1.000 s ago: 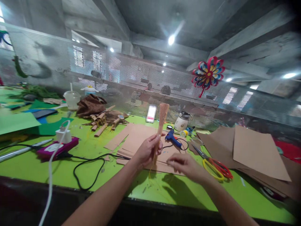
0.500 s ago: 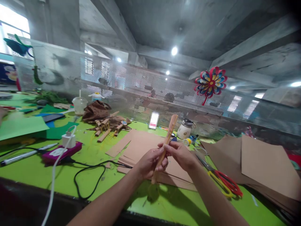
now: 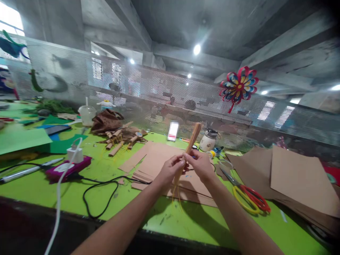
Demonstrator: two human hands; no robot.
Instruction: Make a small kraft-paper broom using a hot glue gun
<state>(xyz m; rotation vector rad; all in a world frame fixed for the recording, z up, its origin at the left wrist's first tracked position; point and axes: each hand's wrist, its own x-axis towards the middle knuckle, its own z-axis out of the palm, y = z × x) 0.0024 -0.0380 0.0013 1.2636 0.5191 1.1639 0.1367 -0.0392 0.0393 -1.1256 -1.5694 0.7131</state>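
Between both hands stands a long, narrow roll of brown paper (image 3: 194, 136), tilted with its top leaning right. My left hand (image 3: 171, 170) is closed around its lower half. My right hand (image 3: 202, 165) pinches it near the middle from the other side. Yellow thread (image 3: 179, 194) dangles from the lower end. Some fingertips are hidden behind the roll. Beneath the hands lie stacked brown paper sheets (image 3: 156, 159) on the green table (image 3: 127, 207).
Red and yellow scissors (image 3: 251, 200) lie right of my right arm, before more brown sheets (image 3: 300, 180). Small paper rolls (image 3: 116, 148) with yellow threads sit at back left. A purple power strip (image 3: 68, 169) trails a black cable (image 3: 102, 180). A jar (image 3: 208, 141) stands behind.
My hands and the roll sit slightly higher in view, and the roll seems turned a little. The thread tails show more clearly below it. The camera view has shifted slightly.
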